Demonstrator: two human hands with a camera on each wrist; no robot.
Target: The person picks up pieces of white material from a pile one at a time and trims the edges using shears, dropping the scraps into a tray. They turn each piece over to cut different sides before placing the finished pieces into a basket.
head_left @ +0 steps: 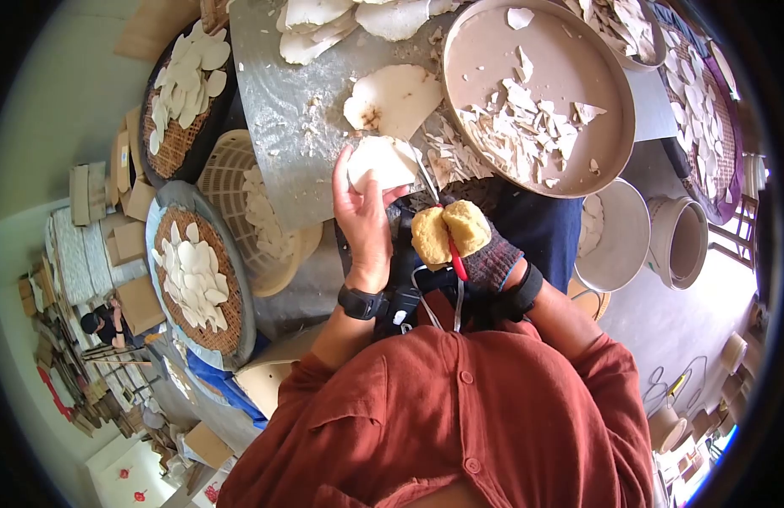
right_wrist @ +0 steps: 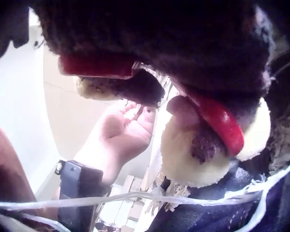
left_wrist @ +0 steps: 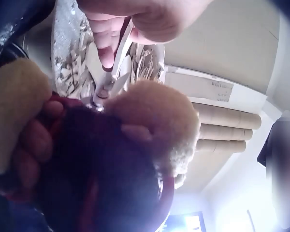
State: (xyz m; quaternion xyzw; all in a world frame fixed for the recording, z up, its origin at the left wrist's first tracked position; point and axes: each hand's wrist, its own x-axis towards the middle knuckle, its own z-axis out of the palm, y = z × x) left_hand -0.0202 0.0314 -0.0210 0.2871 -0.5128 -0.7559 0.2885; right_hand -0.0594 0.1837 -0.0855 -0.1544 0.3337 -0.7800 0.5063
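Pale flat piece (head_left: 382,163), nearer the body than the round brown tray (head_left: 494,51) and to its left, is pinched in the grip of the left hand (head_left: 364,222), while red-handled scissors (head_left: 458,262) with yellow padding (head_left: 466,227) are clamped in the grip of the gloved right hand (head_left: 495,261), their blades at the piece's edge. Just left of the tray, a larger, brown-spotted piece (head_left: 396,100) is laid on the metal surface (head_left: 269,93), and pale shards (head_left: 523,127) are gathered inside the tray. Well left of the tray, pale pieces are held by a slatted basket (head_left: 218,173).

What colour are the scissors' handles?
The scissors' handles are red, showing best in the right wrist view.
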